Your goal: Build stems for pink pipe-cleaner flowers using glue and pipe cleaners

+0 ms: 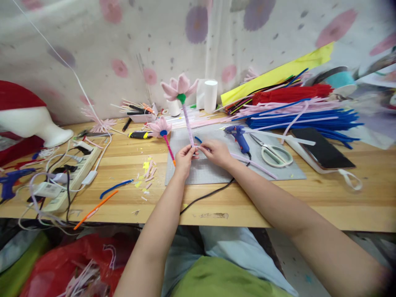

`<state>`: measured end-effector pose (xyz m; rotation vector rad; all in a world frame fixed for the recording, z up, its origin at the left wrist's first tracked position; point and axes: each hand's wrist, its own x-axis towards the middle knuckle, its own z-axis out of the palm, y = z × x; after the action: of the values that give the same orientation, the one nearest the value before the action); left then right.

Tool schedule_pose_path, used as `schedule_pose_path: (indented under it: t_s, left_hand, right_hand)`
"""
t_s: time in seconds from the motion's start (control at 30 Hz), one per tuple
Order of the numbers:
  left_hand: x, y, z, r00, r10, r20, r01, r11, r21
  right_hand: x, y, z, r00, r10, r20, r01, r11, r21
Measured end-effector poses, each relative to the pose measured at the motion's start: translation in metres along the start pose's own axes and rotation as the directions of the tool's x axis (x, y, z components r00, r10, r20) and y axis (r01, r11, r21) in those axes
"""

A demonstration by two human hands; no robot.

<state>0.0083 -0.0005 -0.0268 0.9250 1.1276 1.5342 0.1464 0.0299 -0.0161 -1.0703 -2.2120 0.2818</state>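
My left hand [185, 157] is closed around the lower stem of a pink pipe-cleaner flower [182, 86], which stands upright with a green base and a lilac-wrapped stem. Close by on the right, my right hand [214, 152] pinches a lilac pipe cleaner [255, 166] against the stem's lower end; its long tail seems to trail out beyond the wrist over the grey cutting mat [210, 173]. Left of my left hand, a second pink flower [161, 127] with a blue base and magenta stem leans on the mat edge. The fingertips partly hide the join.
A blue glue gun [237, 138], scissors [275, 156] and a phone [323, 147] lie to the right. Behind them are bundles of blue pipe cleaners [297, 120] and red pipe cleaners [291, 95]. At left sit a power strip [74, 181] with cables and a white foam head [34, 123].
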Motion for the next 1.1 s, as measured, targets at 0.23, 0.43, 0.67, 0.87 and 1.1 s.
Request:
schedule_pose_path:
  t_s: [0.23,0.43,0.67,0.87,1.1]
  left_hand:
    - [0.011,-0.014,-0.009,0.989,0.041,-0.143,-0.012,0.980,0.199]
    - [0.013,-0.017,-0.007,0.987,-0.001,-0.158,0.051,0.948,0.313]
    - [0.017,-0.012,-0.003,0.991,0.039,-0.124,0.051,0.762,0.645]
    - [0.017,-0.005,0.001,0.993,0.120,0.007,-0.080,0.613,0.786]
    - [0.016,0.001,-0.004,0.942,0.315,-0.118,-0.078,0.545,0.835]
  right_hand:
    - [0.004,0.003,-0.002,0.975,0.223,0.004,-0.222,0.965,0.137]
    - [0.008,0.007,0.006,0.911,0.183,0.369,-0.338,0.843,0.418]
    - [0.006,0.005,0.007,0.876,0.255,0.409,-0.440,0.771,0.461]
    - [0.011,-0.003,0.004,0.889,0.308,0.340,-0.458,0.647,0.610]
    - [0.021,-0.012,0.012,0.850,0.424,0.313,-0.513,0.529,0.676]
